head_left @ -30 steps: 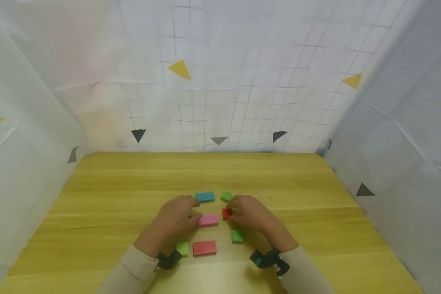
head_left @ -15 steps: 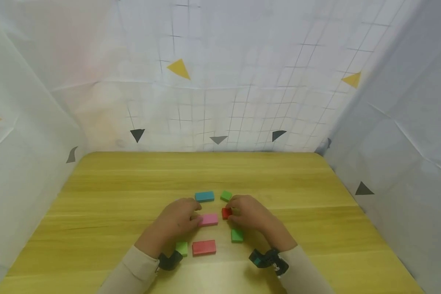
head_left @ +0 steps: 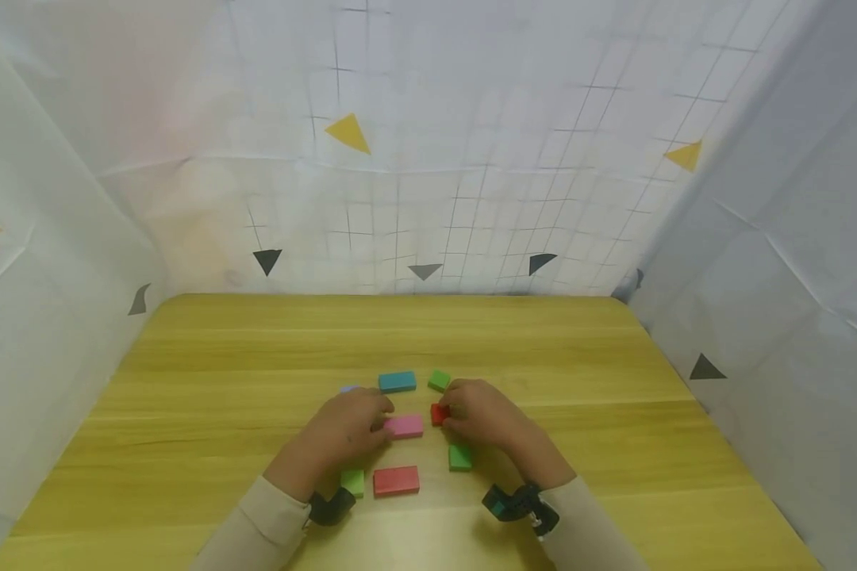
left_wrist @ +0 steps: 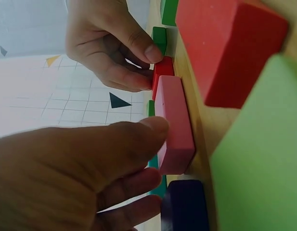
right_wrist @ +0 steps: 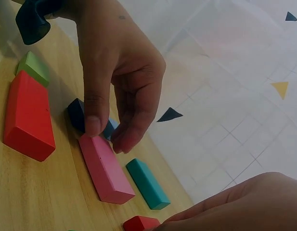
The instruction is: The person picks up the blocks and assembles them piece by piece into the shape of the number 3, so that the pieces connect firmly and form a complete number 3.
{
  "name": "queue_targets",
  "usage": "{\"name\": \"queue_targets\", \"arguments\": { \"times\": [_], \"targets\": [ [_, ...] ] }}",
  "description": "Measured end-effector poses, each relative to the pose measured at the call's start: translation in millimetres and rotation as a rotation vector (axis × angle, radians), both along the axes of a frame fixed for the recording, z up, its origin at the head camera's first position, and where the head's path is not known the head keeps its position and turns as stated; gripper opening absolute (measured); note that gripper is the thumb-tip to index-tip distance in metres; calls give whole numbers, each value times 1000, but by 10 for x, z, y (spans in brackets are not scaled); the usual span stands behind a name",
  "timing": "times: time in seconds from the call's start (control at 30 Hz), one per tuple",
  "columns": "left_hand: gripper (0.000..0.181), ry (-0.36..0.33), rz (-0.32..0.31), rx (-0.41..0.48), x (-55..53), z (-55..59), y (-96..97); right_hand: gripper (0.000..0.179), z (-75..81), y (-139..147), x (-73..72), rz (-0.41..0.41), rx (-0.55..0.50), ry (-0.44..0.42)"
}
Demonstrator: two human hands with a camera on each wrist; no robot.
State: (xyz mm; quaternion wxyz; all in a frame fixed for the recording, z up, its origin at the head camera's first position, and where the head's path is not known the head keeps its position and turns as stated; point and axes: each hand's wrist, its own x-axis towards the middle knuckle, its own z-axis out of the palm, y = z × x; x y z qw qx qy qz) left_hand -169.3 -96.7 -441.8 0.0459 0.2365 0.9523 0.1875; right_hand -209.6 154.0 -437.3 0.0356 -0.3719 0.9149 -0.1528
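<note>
My left hand (head_left: 350, 424) pinches the left end of a pink rectangular block (head_left: 407, 427) lying flat, thumb on the near side and fingers on the far side. In the left wrist view its thumb touches the pink block (left_wrist: 173, 122). My right hand (head_left: 482, 412) pinches a small red block (head_left: 439, 414) just right of the pink one, thumb nearest me. That red block (left_wrist: 162, 72) stands beyond the pink block's far end in the left wrist view. A dark navy block (left_wrist: 187, 204) lies by my left hand, hidden from the head view.
A teal-blue block (head_left: 397, 382) and a small green block (head_left: 439, 381) lie behind. In front are a larger red block (head_left: 396, 481), a light green block (head_left: 353, 483) and a green block (head_left: 460, 457). A light blue block (head_left: 349, 388) peeks out behind my left hand.
My left fingers have drawn in toward me, away from the teal-blue block and down to the pink block. The light blue block's edge has come into sight. My right hand stays in place.
</note>
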Motion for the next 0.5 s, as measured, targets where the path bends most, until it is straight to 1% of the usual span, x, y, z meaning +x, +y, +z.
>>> {"name": "queue_targets", "arguments": {
  "times": [0.1,0.23,0.37,0.5],
  "targets": [
    [27,-8,-8,-3,-2,-4,-2,9,6,-1,7,5,-2,-1],
    [26,-30,-4,1,-1,5,-5,9,3,3,4,16,3,13],
    [24,-49,2,7,-3,9,-4,8,0,7,-1,8,19,6],
    [20,-39,2,8,-4,13,-2,8,14,3,3,1,22,-7]
  ]
}}
